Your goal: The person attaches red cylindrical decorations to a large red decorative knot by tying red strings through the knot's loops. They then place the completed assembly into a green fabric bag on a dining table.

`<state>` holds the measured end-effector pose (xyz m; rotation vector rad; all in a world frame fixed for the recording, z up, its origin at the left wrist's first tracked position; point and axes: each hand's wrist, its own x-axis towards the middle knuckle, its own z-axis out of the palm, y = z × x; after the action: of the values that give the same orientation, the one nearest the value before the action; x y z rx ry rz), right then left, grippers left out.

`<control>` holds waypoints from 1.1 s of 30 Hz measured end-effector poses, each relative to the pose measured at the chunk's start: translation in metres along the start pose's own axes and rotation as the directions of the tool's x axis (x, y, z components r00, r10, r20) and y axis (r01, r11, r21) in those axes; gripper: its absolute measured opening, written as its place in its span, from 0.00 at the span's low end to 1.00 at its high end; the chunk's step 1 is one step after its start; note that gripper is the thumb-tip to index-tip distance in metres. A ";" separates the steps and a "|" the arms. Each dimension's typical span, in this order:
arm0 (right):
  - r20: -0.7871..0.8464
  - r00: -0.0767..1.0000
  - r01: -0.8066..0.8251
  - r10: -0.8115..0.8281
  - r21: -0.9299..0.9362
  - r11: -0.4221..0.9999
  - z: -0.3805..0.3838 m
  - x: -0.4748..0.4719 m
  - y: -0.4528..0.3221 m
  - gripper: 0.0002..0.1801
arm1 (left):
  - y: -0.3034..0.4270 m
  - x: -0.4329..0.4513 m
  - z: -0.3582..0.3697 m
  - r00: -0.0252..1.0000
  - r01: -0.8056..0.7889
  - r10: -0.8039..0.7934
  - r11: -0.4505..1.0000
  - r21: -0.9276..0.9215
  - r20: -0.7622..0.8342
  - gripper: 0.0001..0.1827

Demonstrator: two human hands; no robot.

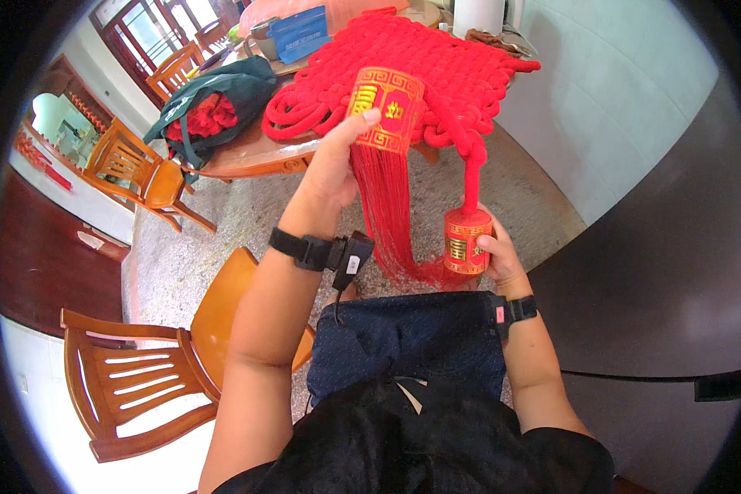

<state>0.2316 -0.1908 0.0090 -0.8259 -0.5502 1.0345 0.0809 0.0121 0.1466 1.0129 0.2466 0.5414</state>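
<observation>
My left hand grips a red cylindrical tassel cap with gold patterns and characters, its thumb across the front. A long red thread tassel hangs from that cap. Lower and to the right, my right hand holds a second red and gold tassel cap, with a thick red cord rising from its top. The cord leads up to a large woven red Chinese knot that lies on the wooden table and hangs over its edge. The lower cap partly hides its own tassel threads.
On the table's left stands a dark green bag with red cord work inside. Behind are a blue pouch, a mug and a white cylinder. Wooden chairs stand at left; a dark cabinet-like surface is at right.
</observation>
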 end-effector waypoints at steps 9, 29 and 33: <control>0.171 0.928 0.325 -0.332 0.070 0.943 0.042 0.037 -0.099 0.48 | 0.039 0.092 -0.004 0.993 -0.117 0.120 0.988 0.102 -0.023 0.21; 0.045 0.996 0.071 -0.075 0.098 0.993 0.002 0.023 -0.027 0.38 | 0.011 0.058 -0.027 0.994 -0.015 0.039 0.973 0.229 -0.101 0.18; 0.105 0.994 -0.019 0.002 0.156 0.988 0.004 0.007 -0.022 0.36 | -0.012 0.035 -0.040 0.986 0.029 -0.001 0.986 0.162 -0.168 0.18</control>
<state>0.2431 -0.1885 0.0298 -0.6391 -0.5459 1.1206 0.0967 0.0558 0.1172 1.1251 0.4538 0.6005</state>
